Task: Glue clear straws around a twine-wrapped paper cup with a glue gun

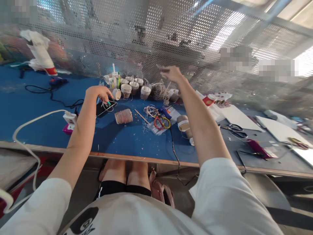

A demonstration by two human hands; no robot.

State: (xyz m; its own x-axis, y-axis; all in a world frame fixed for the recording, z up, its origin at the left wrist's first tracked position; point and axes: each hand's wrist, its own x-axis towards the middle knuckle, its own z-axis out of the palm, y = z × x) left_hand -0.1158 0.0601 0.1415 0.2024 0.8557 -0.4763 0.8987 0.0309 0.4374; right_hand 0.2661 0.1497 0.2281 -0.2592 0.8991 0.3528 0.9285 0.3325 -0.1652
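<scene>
My left hand (102, 94) reaches down over a dark flat phone-like object (104, 108), its fingers curled and their teal nails closed on a loop of pale twine (112, 105). Right beside those fingers a small twine-wrapped cup (117, 94) lies tipped on its side. My right hand (173, 74) is raised in the air above a ball of grey-brown twine (158, 91); motion smears its fingers, so its grip is unclear. Several wrapped paper cups (126, 90) stand at the back. A twine-wound cylinder (123, 116) lies on the blue table (102, 140).
Mid-table lie red-and-yellow-handled scissors (161, 122), a blue glue gun (165, 112) with a trailing black cord, and a thin stick (142, 117). Dark scissors (236, 130) and white boards (241, 118) are on the right. A white plug (70, 118) sits left. Perforated metal mesh (117, 42) rises behind.
</scene>
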